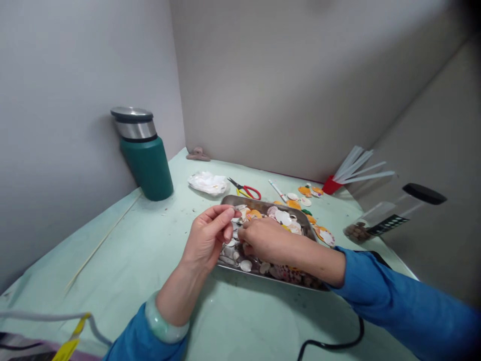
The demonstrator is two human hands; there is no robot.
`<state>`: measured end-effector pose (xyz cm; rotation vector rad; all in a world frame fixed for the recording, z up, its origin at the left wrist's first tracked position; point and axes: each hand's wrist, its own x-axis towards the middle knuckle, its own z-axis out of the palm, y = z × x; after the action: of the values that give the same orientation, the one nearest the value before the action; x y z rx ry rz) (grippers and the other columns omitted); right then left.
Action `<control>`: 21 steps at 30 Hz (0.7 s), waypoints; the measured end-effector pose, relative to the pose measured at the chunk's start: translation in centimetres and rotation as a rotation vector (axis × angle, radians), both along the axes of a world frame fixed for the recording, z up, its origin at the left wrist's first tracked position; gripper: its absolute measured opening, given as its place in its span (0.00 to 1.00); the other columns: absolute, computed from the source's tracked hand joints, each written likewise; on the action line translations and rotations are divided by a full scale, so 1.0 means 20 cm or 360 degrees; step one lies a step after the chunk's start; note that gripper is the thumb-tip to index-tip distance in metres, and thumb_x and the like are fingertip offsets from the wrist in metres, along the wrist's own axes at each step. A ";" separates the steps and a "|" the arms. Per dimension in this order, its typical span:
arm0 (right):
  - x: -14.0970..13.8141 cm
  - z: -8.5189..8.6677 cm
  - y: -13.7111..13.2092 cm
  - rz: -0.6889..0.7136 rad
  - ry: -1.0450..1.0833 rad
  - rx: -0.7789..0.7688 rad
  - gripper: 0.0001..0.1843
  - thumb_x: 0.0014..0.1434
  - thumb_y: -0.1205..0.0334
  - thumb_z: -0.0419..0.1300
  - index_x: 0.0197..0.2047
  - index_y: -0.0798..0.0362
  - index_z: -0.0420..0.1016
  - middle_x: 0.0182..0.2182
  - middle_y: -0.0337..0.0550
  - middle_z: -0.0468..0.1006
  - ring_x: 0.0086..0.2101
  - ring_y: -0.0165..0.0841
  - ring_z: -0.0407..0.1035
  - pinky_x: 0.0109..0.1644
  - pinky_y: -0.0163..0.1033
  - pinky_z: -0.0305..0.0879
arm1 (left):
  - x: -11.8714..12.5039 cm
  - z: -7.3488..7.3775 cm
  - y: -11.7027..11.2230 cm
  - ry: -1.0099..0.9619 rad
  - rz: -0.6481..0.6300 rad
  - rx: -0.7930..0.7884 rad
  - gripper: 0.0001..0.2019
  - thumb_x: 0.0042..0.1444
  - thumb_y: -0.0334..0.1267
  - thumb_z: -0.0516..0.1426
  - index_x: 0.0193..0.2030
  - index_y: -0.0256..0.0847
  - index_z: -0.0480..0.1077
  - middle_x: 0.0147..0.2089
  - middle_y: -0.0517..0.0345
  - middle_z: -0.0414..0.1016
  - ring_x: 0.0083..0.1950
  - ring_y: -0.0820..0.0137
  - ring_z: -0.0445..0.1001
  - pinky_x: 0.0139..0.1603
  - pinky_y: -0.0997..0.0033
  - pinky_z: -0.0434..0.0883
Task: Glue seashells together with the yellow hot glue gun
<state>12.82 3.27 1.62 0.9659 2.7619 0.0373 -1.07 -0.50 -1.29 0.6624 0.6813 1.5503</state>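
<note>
The shells (283, 217) lie loose in a shallow metal tray (311, 231), central on the pale green tabletop (150, 255). The left hand (210, 230) is raised at the tray's left side; its thumb and index finger are together, seemingly on a small pale piece (236, 209), too small for me to identify. The right hand (261, 238) reaches in from the right, over the tray, fingers curled down; I cannot tell whether they grip anything. Beyond the far rim lie the scissors (241, 187) and a marker (278, 190). The green bottle (148, 165) stands far left; the red cup (331, 186) is far right.
</note>
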 end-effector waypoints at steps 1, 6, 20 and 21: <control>0.00 -0.01 0.01 0.0003 -0.0018 0.0005 0.06 0.51 0.66 0.62 0.34 0.54 0.78 0.30 0.48 0.80 0.30 0.38 0.72 0.29 0.35 0.56 | 0.00 0.00 0.00 0.0005 -0.0003 0.0001 0.05 0.47 0.32 0.64 0.31 0.35 0.74 0.28 0.56 0.78 0.16 0.85 0.62 0.17 0.85 0.58; 0.05 -0.02 0.07 -0.0031 0.0016 0.0097 0.07 0.56 0.66 0.57 0.36 0.53 0.76 0.34 0.47 0.79 0.32 0.37 0.72 0.28 0.36 0.53 | 0.00 0.00 -0.01 0.0035 0.0007 0.0002 0.06 0.46 0.33 0.64 0.31 0.35 0.73 0.29 0.55 0.78 0.16 0.85 0.62 0.17 0.85 0.59; 0.01 -0.04 0.09 0.0073 0.0115 -0.0028 0.11 0.53 0.66 0.59 0.41 0.49 0.76 0.42 0.45 0.77 0.39 0.38 0.71 0.30 0.35 0.54 | 0.00 0.00 -0.01 0.0034 0.0029 0.0008 0.06 0.46 0.33 0.65 0.31 0.35 0.73 0.28 0.56 0.77 0.16 0.84 0.62 0.17 0.84 0.59; -0.01 -0.05 0.08 0.0069 0.0118 -0.0056 0.11 0.52 0.67 0.59 0.40 0.50 0.76 0.41 0.46 0.78 0.38 0.38 0.72 0.30 0.35 0.55 | 0.00 0.00 -0.01 0.0038 0.0030 0.0006 0.06 0.46 0.33 0.65 0.31 0.35 0.73 0.28 0.56 0.77 0.16 0.85 0.62 0.17 0.84 0.59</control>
<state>12.66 4.97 0.67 0.9164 2.8405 -0.0413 -1.15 -0.64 -1.24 0.6795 0.7045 1.5638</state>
